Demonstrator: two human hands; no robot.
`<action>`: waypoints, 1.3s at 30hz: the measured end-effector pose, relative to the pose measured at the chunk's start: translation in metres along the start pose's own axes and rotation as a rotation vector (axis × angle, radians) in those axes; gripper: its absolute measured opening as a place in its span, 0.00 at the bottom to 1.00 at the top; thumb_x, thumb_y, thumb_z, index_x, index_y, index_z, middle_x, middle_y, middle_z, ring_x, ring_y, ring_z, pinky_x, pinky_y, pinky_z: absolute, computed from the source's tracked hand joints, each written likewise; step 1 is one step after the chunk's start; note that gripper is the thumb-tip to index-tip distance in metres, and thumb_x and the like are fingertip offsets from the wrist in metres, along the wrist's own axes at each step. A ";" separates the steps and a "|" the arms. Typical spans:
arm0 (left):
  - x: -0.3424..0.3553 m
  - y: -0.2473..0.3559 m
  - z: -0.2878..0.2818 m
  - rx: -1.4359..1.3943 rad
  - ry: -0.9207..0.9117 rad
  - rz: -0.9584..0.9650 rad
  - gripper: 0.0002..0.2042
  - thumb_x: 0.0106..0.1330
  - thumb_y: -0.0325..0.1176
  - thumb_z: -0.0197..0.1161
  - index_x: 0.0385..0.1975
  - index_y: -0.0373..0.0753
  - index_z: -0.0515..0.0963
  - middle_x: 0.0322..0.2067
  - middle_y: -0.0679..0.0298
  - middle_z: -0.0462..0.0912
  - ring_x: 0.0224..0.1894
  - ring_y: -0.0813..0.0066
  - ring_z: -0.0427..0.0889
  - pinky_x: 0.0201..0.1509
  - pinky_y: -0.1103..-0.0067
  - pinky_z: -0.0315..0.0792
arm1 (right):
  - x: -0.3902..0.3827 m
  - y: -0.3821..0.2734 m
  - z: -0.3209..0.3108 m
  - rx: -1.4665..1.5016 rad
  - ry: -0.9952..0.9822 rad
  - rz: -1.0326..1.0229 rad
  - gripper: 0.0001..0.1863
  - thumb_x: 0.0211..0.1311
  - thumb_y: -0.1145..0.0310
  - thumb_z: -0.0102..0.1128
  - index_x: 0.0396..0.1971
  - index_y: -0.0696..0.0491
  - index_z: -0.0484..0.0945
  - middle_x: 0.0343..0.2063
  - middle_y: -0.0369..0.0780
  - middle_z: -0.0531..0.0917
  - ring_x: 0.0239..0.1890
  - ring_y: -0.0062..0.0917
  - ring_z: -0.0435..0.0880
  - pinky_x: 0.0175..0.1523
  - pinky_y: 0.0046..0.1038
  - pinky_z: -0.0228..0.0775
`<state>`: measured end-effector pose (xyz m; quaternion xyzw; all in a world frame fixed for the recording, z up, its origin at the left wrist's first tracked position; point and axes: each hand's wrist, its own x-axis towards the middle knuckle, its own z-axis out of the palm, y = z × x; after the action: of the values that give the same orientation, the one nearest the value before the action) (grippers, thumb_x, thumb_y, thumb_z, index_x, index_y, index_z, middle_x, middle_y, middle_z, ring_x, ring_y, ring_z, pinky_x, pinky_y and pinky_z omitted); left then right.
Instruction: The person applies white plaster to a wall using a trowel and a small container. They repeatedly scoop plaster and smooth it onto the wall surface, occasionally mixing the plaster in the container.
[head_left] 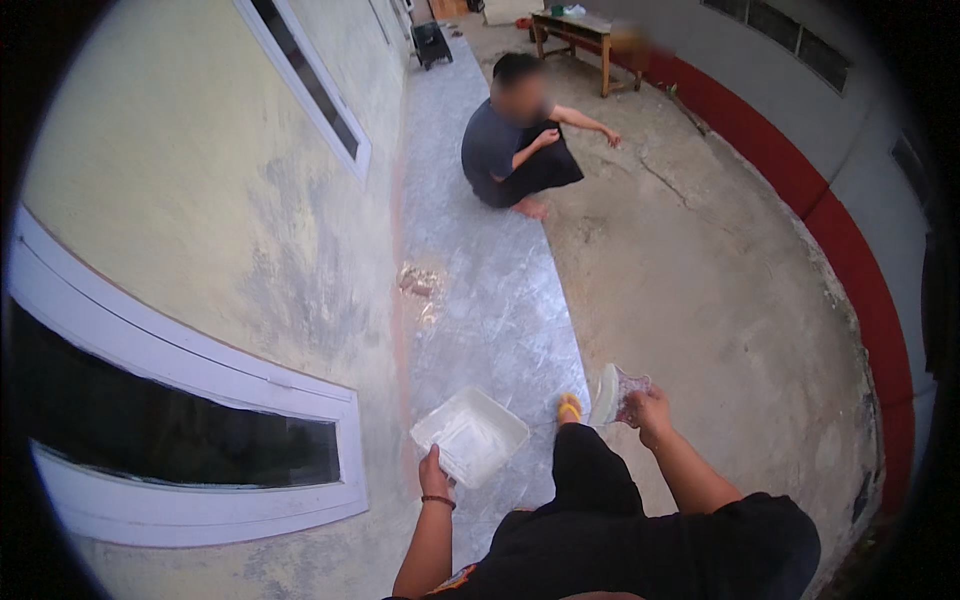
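Left hand clamped on a white tray at the tray's 7–8 o'clock edge; tray sits at 6 o'clock in view. Right hand closed around a broad-bladed tool, 4 o'clock, apart from tray and wall. Progress, judged: wall mostly cream; grey patches near 10 o'clock look unfinished. White residue in tray. Left forearm points toward 12, right toward 10–11

Tray left, person ahead, table beyond
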<state>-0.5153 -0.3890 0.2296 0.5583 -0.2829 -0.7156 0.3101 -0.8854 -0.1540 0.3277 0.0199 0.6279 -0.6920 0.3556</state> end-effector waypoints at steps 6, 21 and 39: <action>-0.053 -0.034 0.091 -0.159 -0.095 -0.011 0.27 0.74 0.55 0.56 0.58 0.36 0.74 0.51 0.59 0.84 0.51 0.63 0.84 0.53 0.66 0.79 | 0.025 -0.034 -0.136 0.015 0.326 -0.018 0.05 0.55 0.77 0.53 0.31 0.54 0.76 0.24 0.35 0.78 0.23 0.22 0.78 0.26 0.28 0.68; 0.028 -0.122 0.664 0.103 -0.440 -0.046 0.24 0.72 0.54 0.59 0.50 0.36 0.80 0.43 0.62 0.86 0.42 0.71 0.85 0.42 0.73 0.78 | 0.260 -0.229 -0.433 0.302 0.656 -0.280 0.09 0.63 0.71 0.52 0.41 0.55 0.78 0.36 0.36 0.82 0.36 0.26 0.83 0.42 0.30 0.77; 0.221 -0.099 1.207 0.515 -0.837 0.075 0.38 0.63 0.48 0.73 0.59 0.20 0.66 0.51 0.50 0.82 0.50 0.68 0.83 0.55 0.75 0.76 | 0.717 -0.486 -0.373 -0.509 0.414 -0.477 0.04 0.62 0.78 0.59 0.34 0.62 0.79 0.26 0.34 0.80 0.28 0.20 0.79 0.35 0.26 0.74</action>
<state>-1.7447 -0.4223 0.2786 0.2710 -0.5705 -0.7738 0.0474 -1.8280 -0.1797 0.3242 -0.0760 0.8244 -0.5590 0.0447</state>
